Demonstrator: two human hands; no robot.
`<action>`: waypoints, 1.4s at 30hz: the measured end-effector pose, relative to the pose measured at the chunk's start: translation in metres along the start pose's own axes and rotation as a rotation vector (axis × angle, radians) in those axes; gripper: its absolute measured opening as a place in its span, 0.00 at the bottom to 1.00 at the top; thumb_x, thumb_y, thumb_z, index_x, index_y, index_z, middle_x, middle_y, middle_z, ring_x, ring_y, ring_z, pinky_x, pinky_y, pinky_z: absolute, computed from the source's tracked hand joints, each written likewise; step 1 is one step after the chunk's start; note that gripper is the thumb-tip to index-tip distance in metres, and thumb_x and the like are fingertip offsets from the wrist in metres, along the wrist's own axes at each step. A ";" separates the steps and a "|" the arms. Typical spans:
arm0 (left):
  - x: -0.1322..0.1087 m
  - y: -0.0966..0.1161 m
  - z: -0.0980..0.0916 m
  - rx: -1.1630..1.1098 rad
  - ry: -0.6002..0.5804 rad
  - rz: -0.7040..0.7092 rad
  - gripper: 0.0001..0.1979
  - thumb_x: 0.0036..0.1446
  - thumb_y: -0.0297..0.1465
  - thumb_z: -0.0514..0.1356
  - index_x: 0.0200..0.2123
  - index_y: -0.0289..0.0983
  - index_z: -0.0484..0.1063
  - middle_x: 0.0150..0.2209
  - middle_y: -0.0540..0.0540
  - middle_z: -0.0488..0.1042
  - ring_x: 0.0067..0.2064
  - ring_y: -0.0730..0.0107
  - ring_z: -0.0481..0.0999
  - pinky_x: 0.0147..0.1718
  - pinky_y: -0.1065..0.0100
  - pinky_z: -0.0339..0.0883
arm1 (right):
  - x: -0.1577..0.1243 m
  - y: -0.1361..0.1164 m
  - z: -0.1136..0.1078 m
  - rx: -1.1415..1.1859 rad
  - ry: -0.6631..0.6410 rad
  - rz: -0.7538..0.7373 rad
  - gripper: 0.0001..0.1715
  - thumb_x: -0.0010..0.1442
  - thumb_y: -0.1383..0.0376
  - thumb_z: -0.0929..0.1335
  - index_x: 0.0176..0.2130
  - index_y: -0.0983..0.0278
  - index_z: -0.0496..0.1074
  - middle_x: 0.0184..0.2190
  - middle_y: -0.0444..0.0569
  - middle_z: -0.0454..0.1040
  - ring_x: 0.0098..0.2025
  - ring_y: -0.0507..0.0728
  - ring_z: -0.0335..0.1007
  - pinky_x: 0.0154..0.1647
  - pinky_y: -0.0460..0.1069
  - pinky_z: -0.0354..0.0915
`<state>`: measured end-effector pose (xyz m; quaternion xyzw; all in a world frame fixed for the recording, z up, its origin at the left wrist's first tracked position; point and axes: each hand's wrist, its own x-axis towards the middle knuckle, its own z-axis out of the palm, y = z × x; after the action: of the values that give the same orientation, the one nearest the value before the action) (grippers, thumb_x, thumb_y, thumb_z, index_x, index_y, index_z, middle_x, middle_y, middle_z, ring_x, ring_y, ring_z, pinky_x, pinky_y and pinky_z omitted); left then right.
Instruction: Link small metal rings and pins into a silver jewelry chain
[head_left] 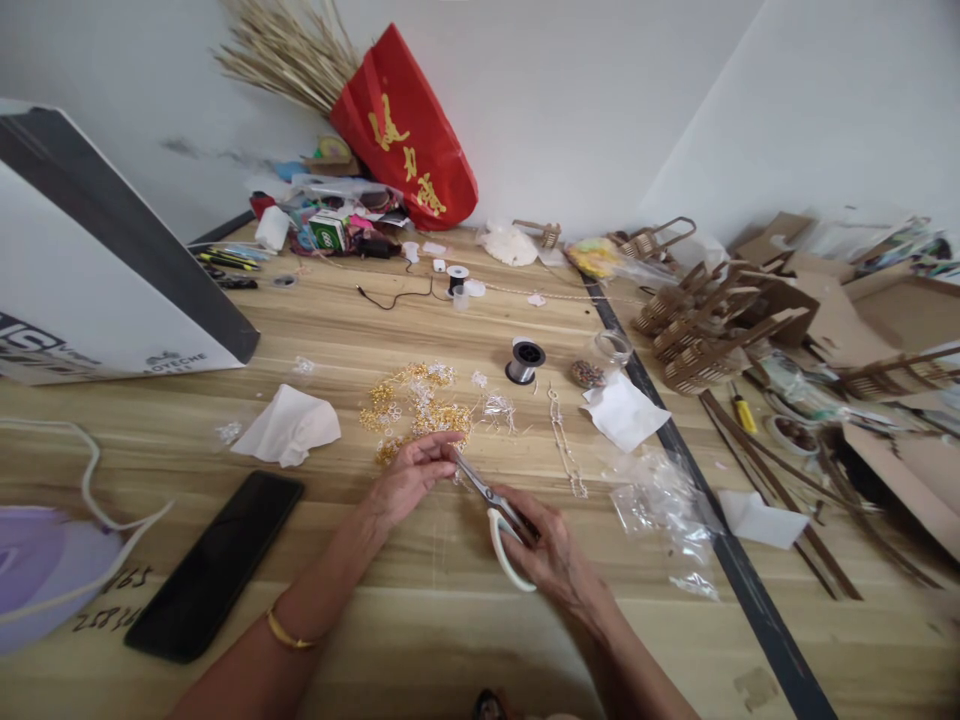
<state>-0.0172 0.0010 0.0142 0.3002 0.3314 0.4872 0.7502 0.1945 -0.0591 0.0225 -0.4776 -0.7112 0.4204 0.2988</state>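
The right hand [551,545] was closed around the white-handled scissors [489,495], whose blades pointed away from the person and to the left, over the middle of the counter [390,630]. The left hand [420,470] had its thumb and fingers drawn close together at the blade tips; whether it pinched anything could not be told, the spot being too small to read. Just beyond the left hand lay a loose heap of gold and silvery beads [420,400], with some thin silvery pieces [499,410] near its right edge. A spool of wire [526,363] stood farther back, and a beaded chain [562,445] stretched out to the right of the scissors. Farther right were a white paper [626,412] and crumpled clear plastic bags [664,515]. A black phone [216,565] lay to the left of the left forearm, nearer the person than a crumpled white tissue [289,428].
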 end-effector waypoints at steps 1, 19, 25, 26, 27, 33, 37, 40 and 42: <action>0.000 0.000 0.001 -0.003 0.004 0.001 0.20 0.38 0.19 0.67 0.39 0.33 0.77 0.27 0.48 0.75 0.28 0.76 0.72 0.30 0.73 0.65 | 0.000 0.000 0.000 -0.006 -0.003 0.000 0.24 0.55 0.68 0.66 0.52 0.63 0.68 0.40 0.48 0.75 0.32 0.51 0.72 0.34 0.42 0.68; 0.002 -0.001 -0.007 0.005 0.002 0.040 0.20 0.38 0.20 0.67 0.39 0.34 0.77 0.29 0.48 0.75 0.31 0.77 0.71 0.30 0.74 0.64 | -0.005 -0.016 -0.016 -0.124 -0.004 -0.023 0.21 0.59 0.66 0.64 0.52 0.63 0.67 0.36 0.47 0.76 0.30 0.51 0.71 0.33 0.43 0.66; 0.003 0.003 -0.012 -0.060 0.032 0.059 0.19 0.39 0.19 0.67 0.39 0.34 0.77 0.29 0.48 0.75 0.31 0.78 0.71 0.30 0.76 0.66 | -0.023 -0.030 -0.036 -0.376 -0.302 -0.030 0.21 0.61 0.67 0.63 0.54 0.58 0.65 0.39 0.49 0.75 0.37 0.54 0.72 0.38 0.46 0.65; 0.003 0.002 -0.012 -0.070 0.031 0.059 0.19 0.39 0.19 0.67 0.39 0.34 0.77 0.29 0.48 0.75 0.31 0.78 0.71 0.30 0.77 0.66 | -0.026 -0.031 -0.036 -0.455 -0.340 -0.028 0.21 0.61 0.67 0.63 0.54 0.57 0.65 0.39 0.49 0.75 0.36 0.55 0.72 0.36 0.46 0.65; 0.003 0.002 -0.012 -0.080 0.028 0.061 0.19 0.39 0.19 0.67 0.39 0.34 0.77 0.29 0.48 0.75 0.31 0.78 0.71 0.30 0.77 0.66 | -0.028 -0.031 -0.035 -0.529 -0.371 -0.030 0.22 0.61 0.68 0.64 0.54 0.57 0.65 0.39 0.49 0.74 0.35 0.55 0.72 0.36 0.46 0.64; 0.003 0.001 -0.013 -0.129 0.004 0.043 0.20 0.39 0.19 0.67 0.39 0.33 0.77 0.29 0.48 0.75 0.30 0.78 0.72 0.29 0.77 0.67 | -0.033 -0.035 -0.011 -0.773 -0.417 -0.080 0.24 0.58 0.70 0.66 0.54 0.56 0.64 0.38 0.48 0.71 0.40 0.58 0.70 0.34 0.47 0.64; 0.003 -0.001 -0.014 -0.144 -0.019 0.038 0.20 0.39 0.19 0.66 0.40 0.33 0.77 0.30 0.48 0.75 0.30 0.78 0.72 0.29 0.77 0.67 | -0.029 -0.043 -0.011 -0.769 -0.407 -0.136 0.22 0.58 0.70 0.66 0.51 0.57 0.65 0.40 0.49 0.70 0.41 0.59 0.68 0.35 0.49 0.65; 0.002 -0.003 -0.012 -0.127 -0.037 0.026 0.20 0.39 0.19 0.67 0.39 0.33 0.77 0.30 0.48 0.75 0.31 0.78 0.72 0.29 0.77 0.67 | -0.015 -0.038 -0.016 -0.588 -0.316 -0.204 0.17 0.61 0.67 0.65 0.50 0.57 0.65 0.43 0.49 0.69 0.42 0.57 0.68 0.38 0.50 0.67; 0.001 -0.004 -0.009 -0.103 -0.051 0.025 0.20 0.38 0.19 0.67 0.39 0.33 0.77 0.30 0.48 0.75 0.31 0.78 0.72 0.29 0.77 0.66 | 0.002 -0.029 -0.016 -0.348 -0.214 -0.203 0.22 0.62 0.67 0.63 0.55 0.59 0.60 0.49 0.52 0.66 0.38 0.53 0.70 0.35 0.47 0.68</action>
<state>-0.0220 0.0018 0.0057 0.2778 0.2829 0.5050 0.7667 0.1947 -0.0583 0.0561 -0.4010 -0.8450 0.3073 0.1756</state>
